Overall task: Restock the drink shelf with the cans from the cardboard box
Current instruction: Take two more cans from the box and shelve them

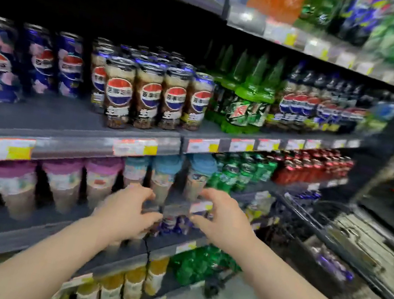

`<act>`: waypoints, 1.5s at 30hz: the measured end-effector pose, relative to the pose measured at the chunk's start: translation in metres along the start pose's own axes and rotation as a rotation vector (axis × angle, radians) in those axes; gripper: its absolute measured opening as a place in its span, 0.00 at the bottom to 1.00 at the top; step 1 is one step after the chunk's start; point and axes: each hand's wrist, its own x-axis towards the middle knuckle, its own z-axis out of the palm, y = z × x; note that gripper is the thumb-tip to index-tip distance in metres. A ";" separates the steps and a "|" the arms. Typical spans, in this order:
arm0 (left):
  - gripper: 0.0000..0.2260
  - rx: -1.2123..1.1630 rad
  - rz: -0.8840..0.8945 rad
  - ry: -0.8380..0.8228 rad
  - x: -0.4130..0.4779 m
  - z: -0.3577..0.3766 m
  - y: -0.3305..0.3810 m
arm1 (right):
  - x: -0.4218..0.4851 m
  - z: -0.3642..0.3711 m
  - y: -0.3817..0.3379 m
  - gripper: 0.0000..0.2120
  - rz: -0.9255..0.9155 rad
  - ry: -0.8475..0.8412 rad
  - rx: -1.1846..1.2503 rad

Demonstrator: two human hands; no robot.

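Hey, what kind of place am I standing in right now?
Most likely a supermarket or convenience store drinks aisle. Tiered shelves hold rows of cola cans and green soda bottles, paper price tags line the shelf edges, and a wire shopping cart stands to the right.

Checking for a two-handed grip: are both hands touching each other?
Apart. The head view shows shelf edge and price tag between left hand and right hand.

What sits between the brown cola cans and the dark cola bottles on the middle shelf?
In the head view, green soda bottles fill the stretch between the brown cola cans and the dark cola bottles; no bare shelf shows there.
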 end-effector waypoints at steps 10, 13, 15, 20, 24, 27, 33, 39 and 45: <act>0.26 0.007 0.362 -0.274 -0.031 0.158 0.291 | -0.218 -0.116 0.241 0.28 0.511 0.127 -0.053; 0.25 0.036 0.450 -0.318 -0.037 0.187 0.355 | -0.263 -0.140 0.287 0.29 0.639 0.207 -0.004; 0.25 0.045 0.483 -0.339 -0.035 0.202 0.391 | -0.285 -0.151 0.315 0.27 0.696 0.244 0.035; 0.22 0.060 0.546 -0.379 -0.016 0.237 0.467 | -0.315 -0.169 0.380 0.27 0.787 0.263 0.054; 0.24 0.050 0.583 -0.409 0.019 0.280 0.525 | -0.318 -0.186 0.436 0.28 0.863 0.270 0.037; 0.26 0.025 0.624 -0.456 0.046 0.317 0.573 | -0.319 -0.207 0.488 0.28 0.925 0.265 -0.002; 0.28 0.031 0.682 -0.533 0.113 0.380 0.665 | -0.307 -0.251 0.591 0.28 1.042 0.272 -0.013; 0.28 0.111 0.626 -0.604 0.158 0.439 0.714 | -0.293 -0.269 0.688 0.28 1.064 0.192 0.023; 0.27 0.111 0.382 -0.539 0.211 0.489 0.744 | -0.260 -0.302 0.801 0.28 0.902 0.093 0.011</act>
